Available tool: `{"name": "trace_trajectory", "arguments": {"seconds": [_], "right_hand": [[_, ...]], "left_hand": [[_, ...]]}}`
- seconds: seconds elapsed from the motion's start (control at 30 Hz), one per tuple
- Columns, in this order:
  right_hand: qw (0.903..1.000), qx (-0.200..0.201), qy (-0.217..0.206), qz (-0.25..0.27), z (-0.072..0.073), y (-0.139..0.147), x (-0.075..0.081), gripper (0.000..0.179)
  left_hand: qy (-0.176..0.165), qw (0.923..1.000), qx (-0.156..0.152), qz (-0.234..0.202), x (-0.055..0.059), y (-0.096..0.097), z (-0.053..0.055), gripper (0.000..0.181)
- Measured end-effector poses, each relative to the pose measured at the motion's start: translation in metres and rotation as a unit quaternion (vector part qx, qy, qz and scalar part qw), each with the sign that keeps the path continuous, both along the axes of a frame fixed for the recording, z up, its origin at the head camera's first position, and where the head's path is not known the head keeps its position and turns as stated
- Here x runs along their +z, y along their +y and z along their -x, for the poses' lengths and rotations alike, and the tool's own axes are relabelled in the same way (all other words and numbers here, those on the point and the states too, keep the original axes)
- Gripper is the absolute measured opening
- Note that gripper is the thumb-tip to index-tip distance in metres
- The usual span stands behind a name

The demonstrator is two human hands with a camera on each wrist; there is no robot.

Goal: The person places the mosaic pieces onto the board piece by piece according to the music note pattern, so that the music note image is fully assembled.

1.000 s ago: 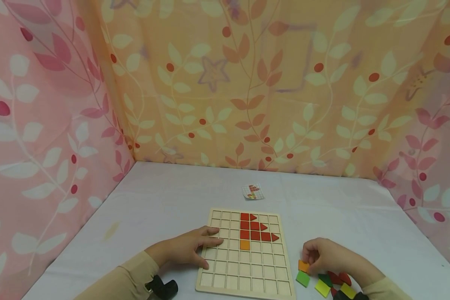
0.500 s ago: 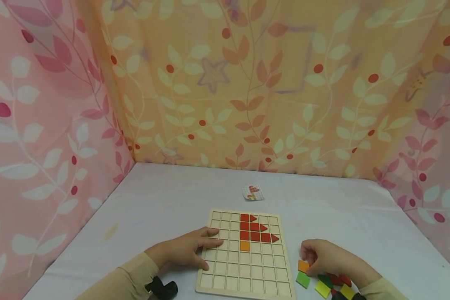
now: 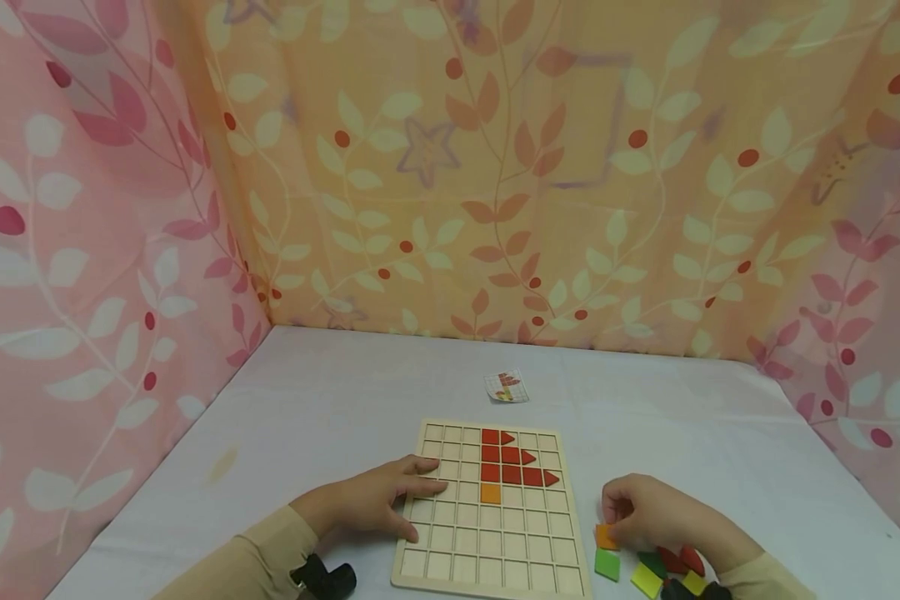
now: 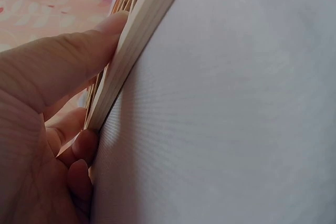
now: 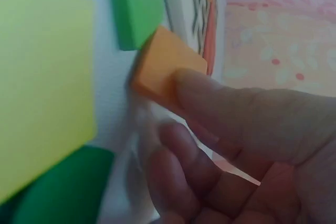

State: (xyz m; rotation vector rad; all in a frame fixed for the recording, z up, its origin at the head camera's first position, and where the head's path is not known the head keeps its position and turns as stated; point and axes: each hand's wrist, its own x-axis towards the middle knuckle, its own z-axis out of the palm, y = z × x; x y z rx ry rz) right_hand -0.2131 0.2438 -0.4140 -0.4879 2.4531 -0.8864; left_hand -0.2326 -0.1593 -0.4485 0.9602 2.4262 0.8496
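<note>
The right hand (image 5: 252,135) pinches an orange tile (image 5: 160,69), with the thumb pressed flat on it and other fingers bent below; the finger behind it is hidden. The left hand (image 3: 375,500) is spread out, with two straight fingers on top of a wooden board (image 3: 528,546) and the thumb at its side edge. The board has rows of little square holes. Near its top sit red pieces (image 3: 512,455) in three rows, each longer than the one above, and each ending in a triangle. An orange square (image 3: 491,493) sits in the hole under the first red square of the bottom red row. The orange tile in the right hand is flat and four-sided, tipped up at an angle, right of the board. A light green tile (image 3: 607,565) is just beside it, and a yellow tile (image 3: 647,581) and a dark green piece (image 3: 652,562) are near. Past the board, a small picture card (image 3: 507,387) lies on the white bench (image 3: 307,400).
</note>
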Motion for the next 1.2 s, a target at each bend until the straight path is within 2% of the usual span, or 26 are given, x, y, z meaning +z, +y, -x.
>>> {"name": "trace_trajectory", "arguments": {"seconds": [0.2, 0.3, 0.43, 0.7, 0.87, 1.2], "right_hand": [[0.9994, 0.003, 0.033, 0.0, 0.011, -0.003, 0.011, 0.017], [0.9984, 0.0, 0.056, 0.008, 0.016, -0.011, 0.017, 0.016], [0.9973, -0.01, 0.067, 0.031, 0.021, -0.028, 0.021, 0.015], [0.9923, 0.013, 0.107, 0.06, 0.027, -0.069, 0.014, 0.015], [0.99, 0.032, 0.115, 0.075, 0.026, -0.093, 0.01, 0.013], [0.9886, 0.054, 0.132, 0.049, 0.026, -0.119, -0.002, 0.016]], "left_hand": [[0.006, 1.0, -0.002, 0.002, -0.002, -0.001, 0.0, 0.071], [0.005, 1.0, -0.002, 0.004, -0.002, -0.001, 0.001, 0.071], [0.005, 1.0, -0.003, 0.007, -0.002, 0.0, 0.001, 0.071], [0.004, 1.0, -0.001, 0.007, 0.0, 0.0, 0.001, 0.069], [0.007, 0.9999, -0.003, 0.007, 0.0, -0.001, 0.001, 0.07], [0.003, 1.0, -0.009, 0.004, 0.0, 0.0, 0.001, 0.069]]}}
